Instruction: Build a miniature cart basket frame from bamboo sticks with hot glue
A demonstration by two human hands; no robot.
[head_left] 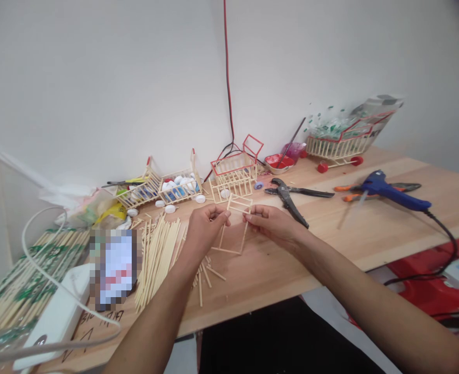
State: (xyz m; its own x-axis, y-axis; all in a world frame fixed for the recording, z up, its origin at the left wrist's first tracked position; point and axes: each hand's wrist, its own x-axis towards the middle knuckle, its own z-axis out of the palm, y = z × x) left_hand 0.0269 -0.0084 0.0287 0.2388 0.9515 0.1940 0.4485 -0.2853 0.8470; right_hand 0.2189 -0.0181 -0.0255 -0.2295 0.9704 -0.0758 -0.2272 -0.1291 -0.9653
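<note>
The left hand (208, 221) and the right hand (266, 221) face each other, each with thumb and fingertips closed on a small open frame of thin pale wooden sticks (238, 211). The frame stands between them, tilted, its crossbars close together at the upper end and its lower end hanging below the fingertips, just above the light wooden tabletop (369, 218).

Nearest the grip, below and left of it, a few short loose pale sticks (204, 275) lie fanned out, partly behind the left forearm. Left of these is a dense pile of long pale wooden sticks (155, 259).

Just beyond the grip stands a pale stick-built cart with a red-painted rim and handle (235, 167), a small blue wheel (258, 185) beside it. To the right of the right hand lie black metal pliers with spread handles (287, 200).

Farther off, beyond and left of the grip, is an unpainted stick cart holding white and blue pieces (180, 187), with a similar cart next to it (146, 189). Beyond and right is a small bowl of red paint (278, 163).

Well apart to the right lies a blue glue gun with a black cord (385, 189); beyond it stands a red-rimmed stick cart filled with clear, green-marked items (336, 145).
</note>
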